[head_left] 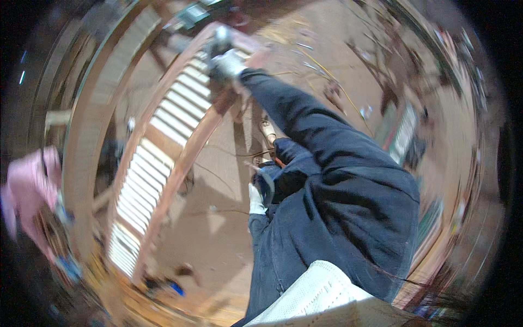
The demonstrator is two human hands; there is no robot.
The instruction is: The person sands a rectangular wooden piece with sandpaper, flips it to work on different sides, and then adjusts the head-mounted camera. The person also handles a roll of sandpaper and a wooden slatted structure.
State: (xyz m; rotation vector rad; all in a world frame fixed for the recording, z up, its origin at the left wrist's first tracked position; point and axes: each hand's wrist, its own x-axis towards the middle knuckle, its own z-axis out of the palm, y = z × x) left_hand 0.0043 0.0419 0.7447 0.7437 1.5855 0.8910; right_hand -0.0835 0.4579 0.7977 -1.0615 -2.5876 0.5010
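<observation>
A louvered wooden shutter (173, 143), with a reddish-brown frame and pale slats, stretches diagonally in front of me on the left. At its far end my right hand (230, 64), in a white glove, is closed around a grey handheld power tool (221, 40). Motion smears the tool, so its exact kind is unclear; it looks to be against the shutter's end. Close to my body hangs my left hand (256, 199), also white-gloved. Its fingers are mostly hidden beside a dark object (266, 187), and I cannot make out whether it holds that.
Beyond the shutter runs another long wooden frame (87, 136). A person in pink (34, 182) is at the far left. A yellow cord (327, 70) and dark cables cross the brown floor (218, 240). A slatted panel (404, 133) stands at the right.
</observation>
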